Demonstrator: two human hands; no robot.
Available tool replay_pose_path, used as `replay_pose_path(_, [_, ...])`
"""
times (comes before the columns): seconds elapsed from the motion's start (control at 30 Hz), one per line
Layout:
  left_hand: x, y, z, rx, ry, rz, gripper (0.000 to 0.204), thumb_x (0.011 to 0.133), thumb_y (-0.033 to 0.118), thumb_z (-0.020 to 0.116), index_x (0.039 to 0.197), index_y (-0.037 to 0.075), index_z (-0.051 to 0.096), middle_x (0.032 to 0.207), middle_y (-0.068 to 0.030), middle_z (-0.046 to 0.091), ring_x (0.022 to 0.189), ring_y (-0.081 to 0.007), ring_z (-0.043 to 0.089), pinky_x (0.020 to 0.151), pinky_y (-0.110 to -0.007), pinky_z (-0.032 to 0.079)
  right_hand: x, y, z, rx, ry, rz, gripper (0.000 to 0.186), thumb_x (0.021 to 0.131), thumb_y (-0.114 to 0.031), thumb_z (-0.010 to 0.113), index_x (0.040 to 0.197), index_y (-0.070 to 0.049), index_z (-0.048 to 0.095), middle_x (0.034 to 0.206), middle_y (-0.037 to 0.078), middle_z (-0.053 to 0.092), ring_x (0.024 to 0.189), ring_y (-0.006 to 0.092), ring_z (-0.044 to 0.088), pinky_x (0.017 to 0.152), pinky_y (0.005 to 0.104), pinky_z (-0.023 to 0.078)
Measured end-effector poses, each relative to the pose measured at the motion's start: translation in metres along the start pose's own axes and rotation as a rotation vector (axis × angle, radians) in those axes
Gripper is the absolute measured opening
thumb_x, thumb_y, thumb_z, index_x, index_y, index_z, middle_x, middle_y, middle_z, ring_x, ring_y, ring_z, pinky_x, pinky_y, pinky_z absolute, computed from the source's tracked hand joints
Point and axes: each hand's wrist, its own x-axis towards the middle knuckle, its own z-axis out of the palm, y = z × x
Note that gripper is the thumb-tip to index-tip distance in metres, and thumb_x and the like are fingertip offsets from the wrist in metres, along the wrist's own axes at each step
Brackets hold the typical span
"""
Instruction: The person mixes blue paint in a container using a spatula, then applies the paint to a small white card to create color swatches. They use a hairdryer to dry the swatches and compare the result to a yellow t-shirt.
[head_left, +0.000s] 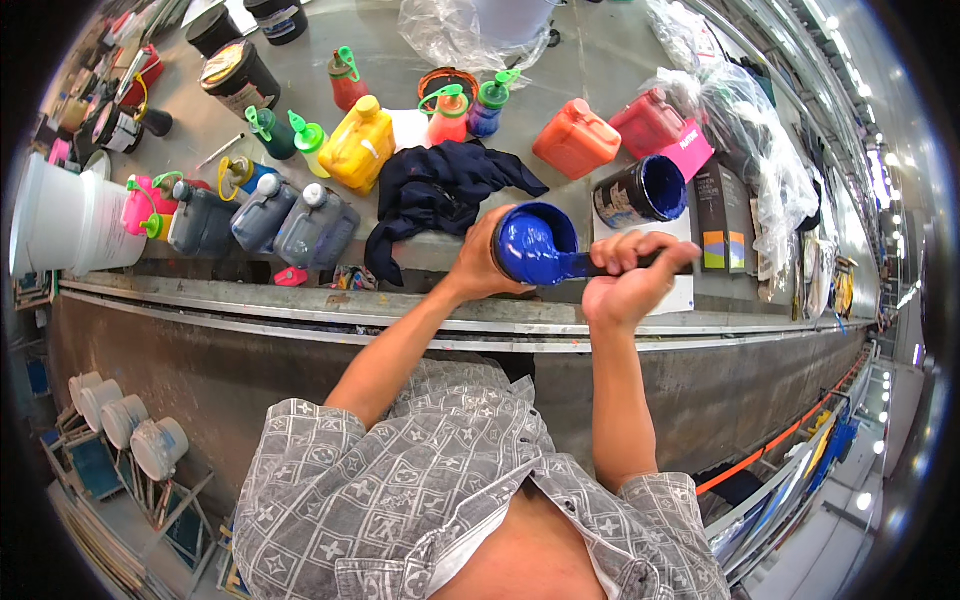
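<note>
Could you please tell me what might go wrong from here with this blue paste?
The thick blue paste could spill if the left hand tips the round, open dark tub. The dark-handled, blue-smeared tool in the right hand might drip if lifted out. Either mishap could stain the crumpled navy cloth beside the left hand.

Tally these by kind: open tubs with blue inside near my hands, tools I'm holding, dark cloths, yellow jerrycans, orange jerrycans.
Open tubs with blue inside: 2 (one in the left hand, held tub; one standing tub)
Tool in the right hand: 1
Dark cloth: 1
Yellow jerrycan: 1
Orange jerrycan: 1
Total: 6
</note>
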Motion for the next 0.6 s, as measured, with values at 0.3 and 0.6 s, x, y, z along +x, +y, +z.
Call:
replay_pose_path(0.3, [0.019, -0.004, -0.018, -0.093, -0.169, -0.045, 0.12, 0.04, 0.024, 0.095, 0.139, 0.008, 0.03, 0.128, -0.0115, 0.045, 0.12, -0.0282, 0.046, 0.104, -0.038, 0.037, 0.017, -0.004, 0.027, -0.189, -0.209, -0.323, 0.059, 0.09, -0.068, 0.035, 0.074, -0.011, 0.04, 0.051, -0.001, 0.025, 0.042, 0.0111, 0.022, 0.041, 0.0277, 0.021])
replay_pose_path(0.6, [0.013, 0.007, 0.015, -0.016, 0.056, 0.012, 0.102, 0.048, 0.021, 0.093, 0.133, 0.005, 0.038, 0.127, -0.0103, 0.049, 0.119, -0.0241, 0.049, 0.104, -0.037, 0.038, 0.017, -0.009, 0.027, -0.05, 0.02, -0.32, 0.061, 0.089, -0.068, 0.036, 0.072, -0.009, 0.037, 0.049, -0.001, 0.025, 0.04, 0.0114, 0.024, 0.041, 0.0276, 0.024])
